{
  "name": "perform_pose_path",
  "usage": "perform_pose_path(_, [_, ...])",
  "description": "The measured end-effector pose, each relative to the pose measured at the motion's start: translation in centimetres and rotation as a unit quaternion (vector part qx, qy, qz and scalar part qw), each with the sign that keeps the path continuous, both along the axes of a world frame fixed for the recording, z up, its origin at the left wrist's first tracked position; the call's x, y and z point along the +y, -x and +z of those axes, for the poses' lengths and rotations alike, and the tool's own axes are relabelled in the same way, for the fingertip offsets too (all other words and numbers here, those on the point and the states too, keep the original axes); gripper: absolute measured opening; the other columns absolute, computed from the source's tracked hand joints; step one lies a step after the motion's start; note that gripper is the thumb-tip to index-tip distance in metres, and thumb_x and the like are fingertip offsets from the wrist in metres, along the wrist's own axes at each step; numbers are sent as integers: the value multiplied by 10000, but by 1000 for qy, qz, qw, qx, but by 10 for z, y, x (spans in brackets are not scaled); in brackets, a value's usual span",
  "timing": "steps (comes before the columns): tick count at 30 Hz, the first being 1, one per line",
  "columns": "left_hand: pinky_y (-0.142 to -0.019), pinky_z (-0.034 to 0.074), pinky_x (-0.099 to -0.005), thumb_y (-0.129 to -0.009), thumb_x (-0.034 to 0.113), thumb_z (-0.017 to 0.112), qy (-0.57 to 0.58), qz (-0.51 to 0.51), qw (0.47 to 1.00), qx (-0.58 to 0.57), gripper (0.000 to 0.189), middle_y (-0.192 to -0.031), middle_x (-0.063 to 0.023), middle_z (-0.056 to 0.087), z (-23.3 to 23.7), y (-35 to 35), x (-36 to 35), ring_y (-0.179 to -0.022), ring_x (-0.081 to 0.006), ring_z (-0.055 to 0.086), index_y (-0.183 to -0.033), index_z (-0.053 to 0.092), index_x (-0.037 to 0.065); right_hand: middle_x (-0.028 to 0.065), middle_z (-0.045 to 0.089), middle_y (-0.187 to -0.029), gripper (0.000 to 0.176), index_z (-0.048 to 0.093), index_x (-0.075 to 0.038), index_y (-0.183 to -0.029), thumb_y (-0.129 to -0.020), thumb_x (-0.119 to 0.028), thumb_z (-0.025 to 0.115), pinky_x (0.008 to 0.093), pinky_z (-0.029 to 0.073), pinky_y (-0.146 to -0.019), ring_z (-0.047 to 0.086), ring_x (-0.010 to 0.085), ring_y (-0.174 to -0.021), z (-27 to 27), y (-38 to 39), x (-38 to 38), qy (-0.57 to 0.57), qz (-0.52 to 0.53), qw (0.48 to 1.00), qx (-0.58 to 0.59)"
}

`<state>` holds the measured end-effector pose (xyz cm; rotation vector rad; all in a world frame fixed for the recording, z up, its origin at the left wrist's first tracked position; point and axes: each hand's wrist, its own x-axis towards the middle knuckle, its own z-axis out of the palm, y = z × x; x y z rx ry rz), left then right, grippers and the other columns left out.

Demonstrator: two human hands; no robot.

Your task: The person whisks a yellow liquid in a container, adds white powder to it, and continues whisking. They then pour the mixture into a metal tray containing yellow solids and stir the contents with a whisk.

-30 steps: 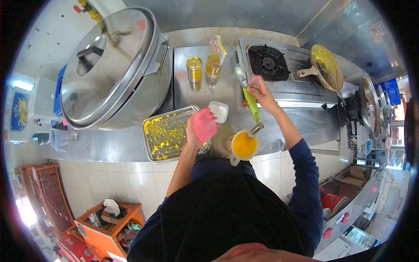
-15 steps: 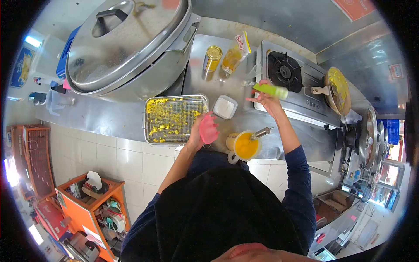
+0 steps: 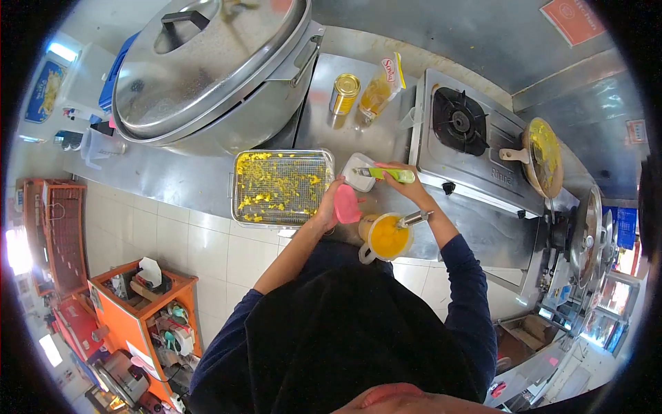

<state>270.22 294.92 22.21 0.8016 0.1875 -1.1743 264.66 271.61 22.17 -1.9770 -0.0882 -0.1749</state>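
Observation:
My left hand (image 3: 327,208) is closed on a flat pink piece (image 3: 347,205), which looks like a lid, beside the right rim of the wire-lined tray. My right hand (image 3: 411,188) grips a green-handled tool (image 3: 396,174) with a short metal end. That end is over a small square tub (image 3: 353,182), where white contents showed earlier; my hand and the tool now cover part of it. Just below my hands stands a jug (image 3: 367,255) of yellow-orange liquid (image 3: 389,238), a metal-handled utensil (image 3: 416,218) leaning in it.
The tray (image 3: 276,225) holds yellow crumbs. Behind the tub are a gold-topped can (image 3: 345,93) and an oil pouch (image 3: 380,93). A large lidded steel pot (image 3: 214,76) is at left. The gas stove (image 3: 441,155) and a pan (image 3: 545,159) with yellow remains are at right.
My right hand has brought the green-handled tool left and down from the stove's edge to the white tub. My left hand, with the pink piece, has shifted slightly right.

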Motion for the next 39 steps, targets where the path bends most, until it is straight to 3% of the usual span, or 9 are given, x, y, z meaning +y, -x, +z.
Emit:
perform_pose_path(10, [-804, 487, -476, -897, 555, 365, 56, -12, 998, 21, 620, -1218, -118, 515, -1, 3, -5, -1077, -263, 538, -1305, 394, 89, 83, 685, -902, 265, 620, -51, -1128, -870, -94, 579, 243, 496, -709, 641, 123, -764, -3, 16, 14, 20, 41, 996, 75])
perform_pose_path(12, [-798, 486, -483, -884, 573, 382, 63, -9, 998, -9, 647, -1226, -118, 501, 0, 2, -4, -1079, -262, 533, -1301, 392, 79, 70, 682, -923, 264, 610, -42, -1142, -899, -127, 550, 236, 484, -746, 637, 122, -774, -6, 20, 15, -142, -15, 984, 106])
perform_pose_path(16, [-790, 485, -494, -869, 569, 426, 23, 2, 1000, -5, 668, -1220, -114, 484, 6, 4, 1, -1072, -269, 533, -1308, 367, 70, 76, 662, -994, 287, 599, -16, -1145, -921, -177, 522, 243, 471, -792, 631, 126, -807, -29, 32, 1, -153, -76, 979, 113])
perform_pose_path(21, [-803, 492, -529, -890, 487, 445, -23, 75, 997, 1, 574, -1139, -151, 509, 18, 11, 21, -1084, -367, 525, -1281, 369, 74, 139, 635, -1018, 394, 526, 48, -1201, -936, -240, 485, 287, 486, -780, 621, 176, -817, -49, 43, -13, -395, -124, 899, 146])
perform_pose_path(25, [-849, 463, -549, -888, 508, 429, 10, 90, 996, 8, 604, -1155, -168, 498, 12, 9, 36, -1102, -387, 508, -1293, 340, 69, 145, 633, -1022, 403, 516, 40, -1214, -943, -255, 472, 299, 490, -788, 628, 199, -838, -56, 53, -17, -430, -149, 880, 138])
perform_pose_path(28, [-835, 459, -556, -849, 551, 479, 22, 96, 994, 37, 637, -1174, -167, 478, 13, 6, 48, -1099, -365, 512, -1262, 367, 79, 108, 645, -1046, 327, 565, -10, -1185, -906, -180, 536, 319, 480, -829, 628, 225, -899, -28, 52, -13, -335, -124, 922, 147])
perform_pose_path(30, [-843, 431, -609, -844, 590, 447, 42, 97, 992, 71, 662, -1182, -173, 479, 17, 5, 53, -1117, -380, 497, -1265, 373, 84, 94, 648, -1060, 298, 611, -49, -1139, -850, -120, 594, 316, 473, -836, 620, 228, -939, -5, 47, -11, 52, 26, 998, -16])
perform_pose_path(31, [-843, 431, -609, -844, 590, 447, 42, 96, 992, 72, 662, -1182, -173, 479, 19, 5, 55, -1117, -380, 497, -1265, 373, 84, 80, 647, -1067, 320, 639, -81, -1105, -785, -79, 650, 312, 466, -836, 611, 232, -953, 6, 46, -6, 54, 50, 997, -11])
perform_pose_path(39, [-855, 393, -667, -837, 662, 366, 72, 94, 989, 83, 727, -1193, -191, 482, 26, 4, 61, -1124, -398, 483, -1272, 381, 79, 105, 671, -934, 299, 655, -79, -1081, -785, -112, 679, 284, 494, -731, 633, 214, -794, 2, 39, 6, 61, -34, 997, -13])
